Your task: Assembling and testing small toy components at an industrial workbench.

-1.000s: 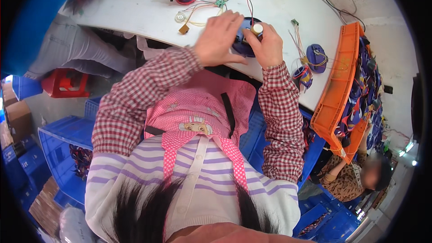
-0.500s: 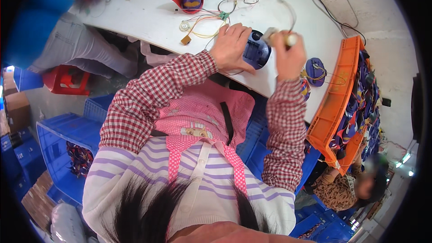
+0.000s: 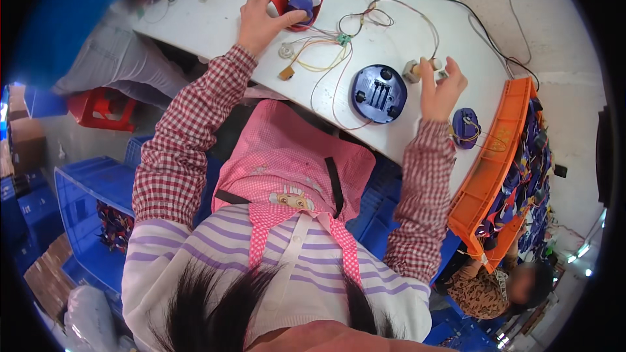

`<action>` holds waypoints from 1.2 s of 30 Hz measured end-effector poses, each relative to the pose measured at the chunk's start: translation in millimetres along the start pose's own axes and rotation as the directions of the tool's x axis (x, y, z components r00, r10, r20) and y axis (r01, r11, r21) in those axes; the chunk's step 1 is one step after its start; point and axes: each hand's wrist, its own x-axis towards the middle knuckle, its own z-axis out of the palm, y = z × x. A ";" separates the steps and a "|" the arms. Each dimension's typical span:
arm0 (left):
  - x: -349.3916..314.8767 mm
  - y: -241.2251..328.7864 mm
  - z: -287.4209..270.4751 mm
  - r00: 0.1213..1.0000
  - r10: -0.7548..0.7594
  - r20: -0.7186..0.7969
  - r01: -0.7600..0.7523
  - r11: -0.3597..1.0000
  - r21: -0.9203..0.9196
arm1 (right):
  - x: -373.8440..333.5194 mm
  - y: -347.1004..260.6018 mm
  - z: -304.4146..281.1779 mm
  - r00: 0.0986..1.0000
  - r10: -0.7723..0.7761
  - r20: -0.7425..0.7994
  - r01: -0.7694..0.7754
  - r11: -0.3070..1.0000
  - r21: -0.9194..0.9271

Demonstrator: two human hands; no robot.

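Red-and-blue winged toy part (image 3: 297,1) sits at the far edge of the white table (image 3: 215,23); left hand (image 3: 259,23) is on its near side, thumb pressed against the blue centre, fingers curled at the red wing, so it is grasping the part. Right hand (image 3: 441,85) is raised over the table's right side, fingertips pinched on a small grey-and-white component (image 3: 417,68) with thin wires running off it. Round blue disc (image 3: 379,94), slotted face up, lies flat on the table just left of the right hand, not touched. Loose bundle of yellow, red and white wires (image 3: 326,55) with a small green board lies between the two hands. A smaller blue piece (image 3: 465,128) lies near the table's right edge, beside the orange crate (image 3: 495,156) full of blue parts. Another person sits low right, beyond the crate.
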 end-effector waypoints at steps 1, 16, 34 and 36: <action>5.9 -3.1 3.9 0.999 0.031 -0.041 -0.032 0.999 -0.027 | -8.3 -25.4 -3.8 0.997 -0.067 -0.043 0.069 0.997 0.039; 16.2 28.5 21.7 0.994 -0.057 -0.097 0.063 0.996 0.061 | -23.7 -89.3 101.3 0.841 -0.298 0.452 0.412 0.894 -0.177; -52.0 91.4 37.2 0.867 0.326 0.377 0.064 0.678 -0.732 | -38.7 -10.6 6.8 0.909 -0.061 0.412 -0.017 0.983 0.184; -54.7 79.4 56.6 0.872 0.342 0.349 -0.056 0.779 -0.625 | -51.0 0.9 11.1 0.930 -0.086 0.357 0.032 0.988 0.154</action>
